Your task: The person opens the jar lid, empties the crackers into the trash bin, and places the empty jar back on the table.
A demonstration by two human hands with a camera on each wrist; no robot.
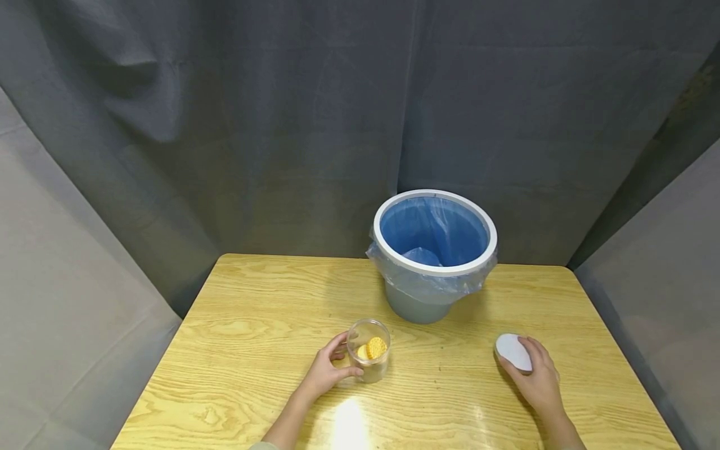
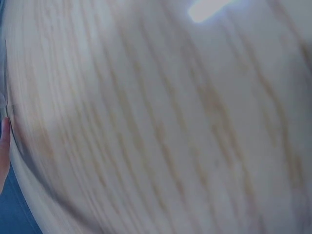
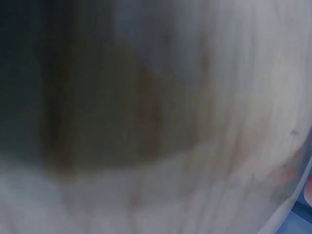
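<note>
In the head view, a clear round jar [image 1: 368,372] stands on the table with a yellow waffle-patterned biscuit [image 1: 376,347] and a paler yellow piece [image 1: 362,352] inside. My left hand [image 1: 326,372] grips its left side, thumb at the front and fingers behind. Off to the right, my right hand [image 1: 538,377] holds a white round lid [image 1: 510,350] by its right edge, low over the wood. The left wrist view catches only a finger [image 2: 4,151] at its left edge. Mostly blurred tabletop fills the right wrist view.
A grey bin [image 1: 416,307] with a white rim and a blue plastic liner [image 1: 435,228] stands at the back of the wooden table [image 1: 270,312]. Dark grey curtain [image 1: 292,125] hangs behind the table, with paler cloth panels on both sides.
</note>
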